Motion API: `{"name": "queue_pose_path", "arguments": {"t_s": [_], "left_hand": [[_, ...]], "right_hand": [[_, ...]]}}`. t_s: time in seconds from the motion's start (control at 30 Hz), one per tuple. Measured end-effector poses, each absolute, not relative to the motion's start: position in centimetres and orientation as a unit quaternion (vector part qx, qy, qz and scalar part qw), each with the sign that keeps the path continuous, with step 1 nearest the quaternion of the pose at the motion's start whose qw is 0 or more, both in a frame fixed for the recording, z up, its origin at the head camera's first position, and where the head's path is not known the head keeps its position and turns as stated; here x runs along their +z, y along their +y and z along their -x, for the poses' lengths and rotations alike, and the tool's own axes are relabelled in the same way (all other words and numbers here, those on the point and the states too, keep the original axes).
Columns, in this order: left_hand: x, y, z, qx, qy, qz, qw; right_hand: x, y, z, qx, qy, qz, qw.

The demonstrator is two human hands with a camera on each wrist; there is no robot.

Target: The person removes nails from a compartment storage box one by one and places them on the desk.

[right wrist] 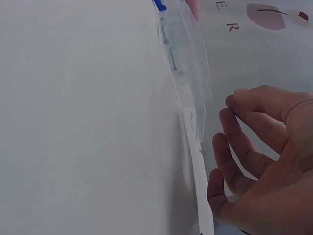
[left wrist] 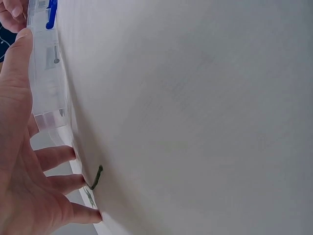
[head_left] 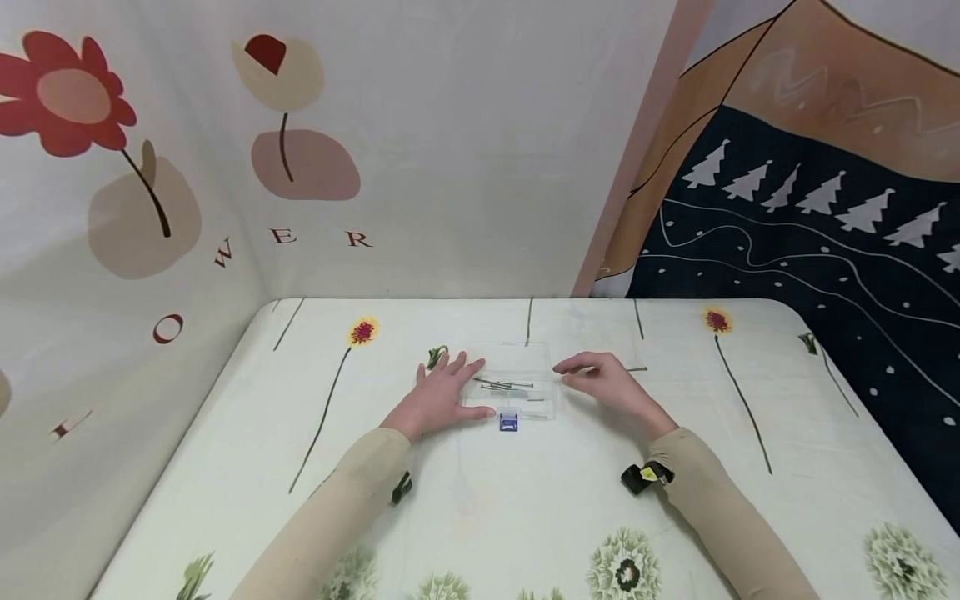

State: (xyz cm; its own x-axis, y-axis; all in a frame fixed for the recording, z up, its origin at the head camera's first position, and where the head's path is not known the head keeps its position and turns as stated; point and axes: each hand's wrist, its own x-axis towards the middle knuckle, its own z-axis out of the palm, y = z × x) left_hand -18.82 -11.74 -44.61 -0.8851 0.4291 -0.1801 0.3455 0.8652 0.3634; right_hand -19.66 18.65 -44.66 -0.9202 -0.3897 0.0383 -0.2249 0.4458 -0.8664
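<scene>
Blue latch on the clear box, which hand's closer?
Left. The left hand has its thumb beside the blue latch; the right hand is farther off, right of the clear box.

Clear box [head_left: 517, 363], blue latch [head_left: 508, 420], grey nails [head_left: 510, 385], white bench [head_left: 495, 517] with yellow-and-red flowers [head_left: 363, 332], beige sleeves [head_left: 345, 483], navy curtain [head_left: 795, 242] with white trees [head_left: 866, 212]

"What got cut off?"
"The blue latch [right wrist: 160, 5] was, by the right-wrist view's top edge; both sleeves [head_left: 330, 508] ran out of the head view's bottom."
"Anything hidden?"
"One end of a thin rod [head_left: 637, 369] lay behind the right hand [head_left: 606, 385]."
"And the nails [head_left: 507, 386] in the box [left wrist: 46, 93]?"
"Looked too small in the head view to count."
</scene>
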Motion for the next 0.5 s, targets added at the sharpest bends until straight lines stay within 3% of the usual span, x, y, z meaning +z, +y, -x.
{"name": "queue_pose_path", "arguments": {"t_s": [0.5], "left_hand": [[-44.8, -11.7, 18.9, 0.163, 0.958, -0.196, 0.134]], "right_hand": [[-43.1, 16.2, 20.5, -0.472, 0.853, 0.197, 0.100]]}}
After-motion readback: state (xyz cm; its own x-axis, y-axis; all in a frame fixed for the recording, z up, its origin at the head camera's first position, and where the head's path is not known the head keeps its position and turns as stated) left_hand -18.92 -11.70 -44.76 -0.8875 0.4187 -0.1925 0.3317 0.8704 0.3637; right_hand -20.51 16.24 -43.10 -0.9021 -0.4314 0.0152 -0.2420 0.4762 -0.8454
